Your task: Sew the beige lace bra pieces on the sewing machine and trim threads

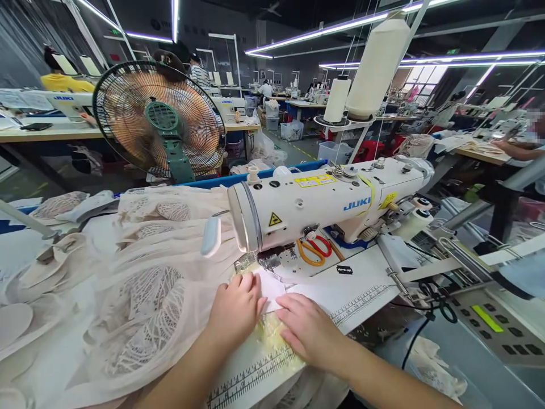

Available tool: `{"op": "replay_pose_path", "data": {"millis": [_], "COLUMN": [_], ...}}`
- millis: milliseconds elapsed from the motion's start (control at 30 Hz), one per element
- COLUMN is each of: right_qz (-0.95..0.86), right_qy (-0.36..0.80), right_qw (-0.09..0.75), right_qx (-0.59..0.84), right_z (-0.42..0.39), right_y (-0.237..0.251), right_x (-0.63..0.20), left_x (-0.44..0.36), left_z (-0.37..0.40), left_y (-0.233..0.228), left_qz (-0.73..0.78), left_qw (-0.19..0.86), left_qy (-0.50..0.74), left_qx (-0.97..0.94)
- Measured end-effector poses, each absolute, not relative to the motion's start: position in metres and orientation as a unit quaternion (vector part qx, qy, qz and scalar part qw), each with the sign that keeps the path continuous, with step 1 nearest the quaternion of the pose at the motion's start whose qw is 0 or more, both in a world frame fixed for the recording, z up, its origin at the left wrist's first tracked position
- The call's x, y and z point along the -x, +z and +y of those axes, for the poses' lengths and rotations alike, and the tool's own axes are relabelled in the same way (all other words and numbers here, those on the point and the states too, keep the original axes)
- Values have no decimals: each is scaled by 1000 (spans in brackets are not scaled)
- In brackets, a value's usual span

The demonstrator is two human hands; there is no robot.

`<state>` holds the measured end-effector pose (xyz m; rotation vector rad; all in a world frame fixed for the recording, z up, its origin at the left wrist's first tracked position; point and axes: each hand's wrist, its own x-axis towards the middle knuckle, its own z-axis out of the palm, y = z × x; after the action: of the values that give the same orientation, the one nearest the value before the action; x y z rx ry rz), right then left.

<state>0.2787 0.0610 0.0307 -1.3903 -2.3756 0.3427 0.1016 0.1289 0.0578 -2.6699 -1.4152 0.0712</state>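
A small white fabric piece [272, 288] lies under the head of a white sewing machine [298, 199], with pale yellow lace fabric [272, 332] below it. My left hand [235, 307] has its fingers curled on the left edge of the white piece, thumb against it. On the other side, my right hand [309, 325] pinches the near right edge, its thumb down by the yellow lace. The needle and the exact stitching point are hidden by the machine head and my fingers.
Beige lace garments [153, 307] are heaped left of the machine. Orange-handled scissors [310, 253] and a razor blade [344, 270] lie on the machine bed. Behind stands a large fan [159, 119]. Thread cones [377, 68] rise at the back; a control panel [494, 324] is at right.
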Motion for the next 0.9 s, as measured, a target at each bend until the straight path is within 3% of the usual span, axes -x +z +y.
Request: {"op": "replay_pose_path", "data": {"millis": [633,900], "right_qz": [-829,-825], "right_qy": [63,68], "right_qw": [270,266], "right_qx": [486,494], "right_z": [62,73], "right_y": [11,12], "right_x": [-264,-247], "left_x": [-103,-96], "left_z": [154,133], "left_y": [68,50], "left_qz": [-458,-366], "left_qw": [36,50], "left_qy": [10,-61], "left_qx": [888,927]}}
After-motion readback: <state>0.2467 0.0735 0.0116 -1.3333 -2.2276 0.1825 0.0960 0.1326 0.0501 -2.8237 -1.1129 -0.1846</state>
